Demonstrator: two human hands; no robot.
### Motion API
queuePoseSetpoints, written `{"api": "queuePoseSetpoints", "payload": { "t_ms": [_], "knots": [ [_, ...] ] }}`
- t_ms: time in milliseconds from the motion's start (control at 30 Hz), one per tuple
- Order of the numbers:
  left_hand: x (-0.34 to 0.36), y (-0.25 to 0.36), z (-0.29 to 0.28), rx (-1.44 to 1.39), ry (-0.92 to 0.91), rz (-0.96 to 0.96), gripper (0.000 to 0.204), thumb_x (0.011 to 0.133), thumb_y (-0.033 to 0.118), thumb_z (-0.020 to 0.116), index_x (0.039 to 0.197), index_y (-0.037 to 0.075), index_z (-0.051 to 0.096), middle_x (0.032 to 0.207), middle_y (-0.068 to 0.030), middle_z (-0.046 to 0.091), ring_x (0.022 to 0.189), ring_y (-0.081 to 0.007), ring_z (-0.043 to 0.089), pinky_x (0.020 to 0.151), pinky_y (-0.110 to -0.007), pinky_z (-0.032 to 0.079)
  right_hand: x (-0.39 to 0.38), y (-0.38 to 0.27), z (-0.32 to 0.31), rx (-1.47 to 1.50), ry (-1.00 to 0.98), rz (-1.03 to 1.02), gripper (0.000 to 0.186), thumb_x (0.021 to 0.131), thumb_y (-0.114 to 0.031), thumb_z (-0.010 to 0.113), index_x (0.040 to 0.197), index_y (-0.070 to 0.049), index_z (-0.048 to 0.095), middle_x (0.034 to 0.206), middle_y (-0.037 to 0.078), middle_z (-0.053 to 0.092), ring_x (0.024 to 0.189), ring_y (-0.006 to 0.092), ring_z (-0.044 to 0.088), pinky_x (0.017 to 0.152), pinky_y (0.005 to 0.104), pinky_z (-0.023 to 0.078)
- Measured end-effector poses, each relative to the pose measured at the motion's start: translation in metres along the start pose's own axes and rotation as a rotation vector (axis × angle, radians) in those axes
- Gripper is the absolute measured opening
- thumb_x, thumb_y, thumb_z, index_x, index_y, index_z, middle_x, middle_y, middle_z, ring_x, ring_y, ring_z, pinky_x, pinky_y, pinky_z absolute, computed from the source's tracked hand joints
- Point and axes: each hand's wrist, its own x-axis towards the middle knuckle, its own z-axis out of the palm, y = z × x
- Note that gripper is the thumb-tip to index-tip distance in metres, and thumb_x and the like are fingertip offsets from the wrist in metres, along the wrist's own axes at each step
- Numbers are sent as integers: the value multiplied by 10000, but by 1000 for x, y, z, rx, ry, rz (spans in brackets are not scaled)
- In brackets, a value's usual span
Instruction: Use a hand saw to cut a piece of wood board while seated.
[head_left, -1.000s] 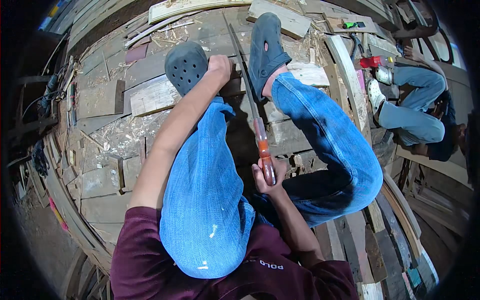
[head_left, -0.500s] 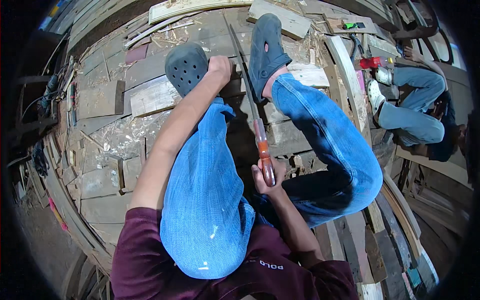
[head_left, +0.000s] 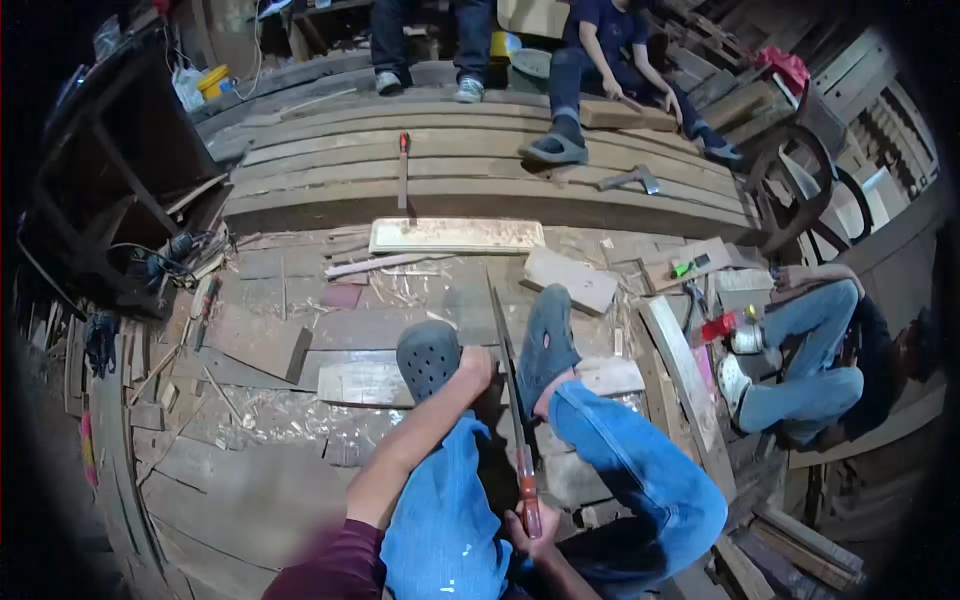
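Observation:
My right hand (head_left: 532,525) is closed on the glossy red-brown handle (head_left: 527,485) of a long tool with a narrow, dark blade (head_left: 506,350), which points away from me between my feet. My left hand (head_left: 474,366) is closed beside my left grey clog (head_left: 426,356); what its fingers hold is hidden. The blade runs just right of that hand and left of my right clog (head_left: 548,340). A pale board (head_left: 355,385) lies under the area by my left foot. My blue-jeaned legs are bent on either side of the tool.
Two people (head_left: 428,45) (head_left: 610,45) are at a slatted platform (head_left: 330,188) ahead, bearing a hatchet (head_left: 630,181) and a red-handled tool (head_left: 404,165). Another person (head_left: 820,385) sits at right. Wood offcuts, a dark frame (head_left: 130,190) with cables, and a curved dark structure (head_left: 800,180) surround me.
My view has tilted up, bringing the platform and two people into sight; my hands and legs appear lower in the picture. Both hands keep their grip, with no clear movement of the tool.

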Motion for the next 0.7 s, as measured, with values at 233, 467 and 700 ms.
{"api": "queuePoseSetpoints", "payload": {
  "t_ms": [233, 467, 700],
  "knots": [
    [-9, 9, -18, 50, 137, 6, 144, 803, 219, 557, 836, 210, 697, 913, -19, 679, 865, -179, 651, 646, -315, 492, 9, -47, -4, 10, 48, 28, 204, 705, -98, 693, 657, -50, 500, 509, 11, 464, 441, 74, 419, 436, 242, 356],
    [-6, 0, -17, 28, 103, 11, 173, 819, 208, 538, 867, 201, 704, 925, -41, 679, 869, -190, 654, 663, -321, 503, 13, -47, 0, -7, 37, -25, 198, 701, -96, 695, 677, -43, 506, 510, 14, 470, 441, 79, 424, 438, 245, 358],
    [-11, 13, -29, 36, 84, 2, 178, 799, 195, 547, 890, 176, 699, 938, -55, 672, 895, -202, 645, 712, -319, 509, 6, -40, -2, -35, 83, -18, 201, 719, -150, 688, 770, -45, 525, 531, 47, 479, 447, 152, 462, 442, 281, 382]
  ]
}}
